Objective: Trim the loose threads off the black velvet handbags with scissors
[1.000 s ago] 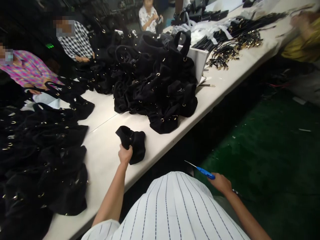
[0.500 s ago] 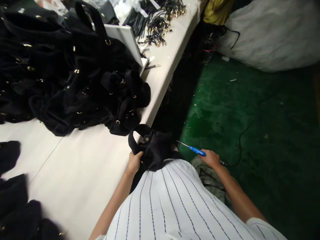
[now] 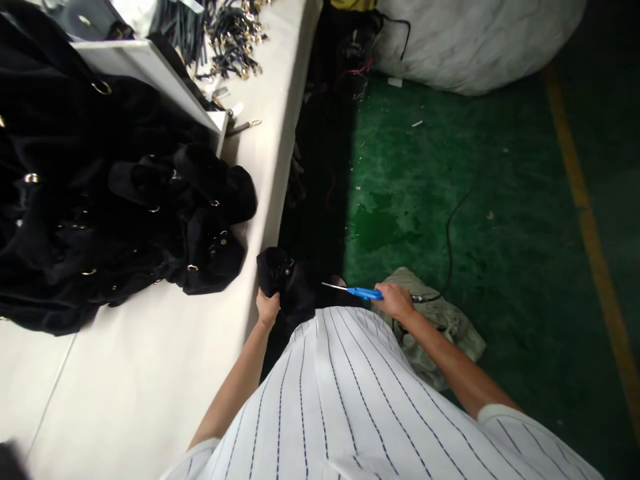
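My left hand point(image 3: 269, 307) is closed on the edge of a small black fabric bag point(image 3: 299, 293) with a looped handle and a gold-coloured stud. The bag hangs by the table edge, close against my striped shirt, and its lower part is lost in shadow. In my right hand point(image 3: 395, 301) is a blue air blow gun point(image 3: 366, 293), its thin metal nozzle pointing left at the bag. A small gap separates the nozzle tip from the fabric. Behind that hand, a dark hose point(image 3: 434, 297) runs from the gun's rear end.
Black bags point(image 3: 150, 227) with gold rings pile up on the white table point(image 3: 165, 373). Beyond them lie a white board point(image 3: 150, 77) and straps with gold clips point(image 3: 233, 40). On the green floor point(image 3: 425, 167) are a large white sack point(image 3: 470, 40) and crumpled grey-green cloth point(image 3: 450, 333).
The air gun has moved left, its nozzle now nearer the bag. My left hand keeps its hold on the bag. The view has swung right, showing more floor.
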A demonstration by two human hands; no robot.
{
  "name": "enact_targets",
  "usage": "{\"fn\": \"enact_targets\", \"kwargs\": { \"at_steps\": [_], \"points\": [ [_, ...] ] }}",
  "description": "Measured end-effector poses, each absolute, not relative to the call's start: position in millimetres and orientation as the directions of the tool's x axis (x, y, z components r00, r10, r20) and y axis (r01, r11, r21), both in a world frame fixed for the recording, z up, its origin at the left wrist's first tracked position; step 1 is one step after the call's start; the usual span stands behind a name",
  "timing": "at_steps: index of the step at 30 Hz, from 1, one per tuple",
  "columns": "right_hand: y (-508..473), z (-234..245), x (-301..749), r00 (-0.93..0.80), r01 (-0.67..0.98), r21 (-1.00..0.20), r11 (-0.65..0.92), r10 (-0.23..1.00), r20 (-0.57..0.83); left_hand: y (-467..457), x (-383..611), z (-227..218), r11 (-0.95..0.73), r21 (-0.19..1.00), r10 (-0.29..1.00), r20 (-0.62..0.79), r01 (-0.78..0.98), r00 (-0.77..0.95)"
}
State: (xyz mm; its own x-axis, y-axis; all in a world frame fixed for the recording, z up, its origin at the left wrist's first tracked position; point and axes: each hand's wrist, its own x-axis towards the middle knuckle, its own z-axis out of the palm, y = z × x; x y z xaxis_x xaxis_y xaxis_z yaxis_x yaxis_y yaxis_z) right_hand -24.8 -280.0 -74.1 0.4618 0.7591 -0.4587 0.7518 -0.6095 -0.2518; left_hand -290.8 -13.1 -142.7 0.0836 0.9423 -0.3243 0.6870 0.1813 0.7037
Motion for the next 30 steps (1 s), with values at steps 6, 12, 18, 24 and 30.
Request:
{"fn": "enact_targets", "kwargs": {
  "at_steps": [6,12,18,24,30],
  "points": [
    [-285,-87,-16,0.455,0.754,-0.243,-0.61,0.752,-0.476,-24,-315,-146,0.289,0.71,0.916,-0.4,0.642,0.031],
    [-271,-87,-9,0.366,0.811,-0.278,-0.514,0.818,-0.444,-25,-322,-137,0.289,0.684,0.913,-0.408,0.67,0.022],
    [-274,-91,-5,0.299,0.868,-0.221,-0.445,0.822,-0.485,-23,-300,-139,0.297,0.542,0.922,-0.375,0.786,-0.09],
    [-278,-91,-9,0.299,0.871,-0.16,-0.465,0.759,-0.579,-18,-259,-157,0.34,0.366,0.907,-0.37,0.866,-0.2],
    [-279,-99,-30,0.246,0.873,-0.222,-0.435,0.784,-0.57,-10,-233,-171,0.351,0.325,0.902,-0.369,0.878,-0.223]
  ]
}}
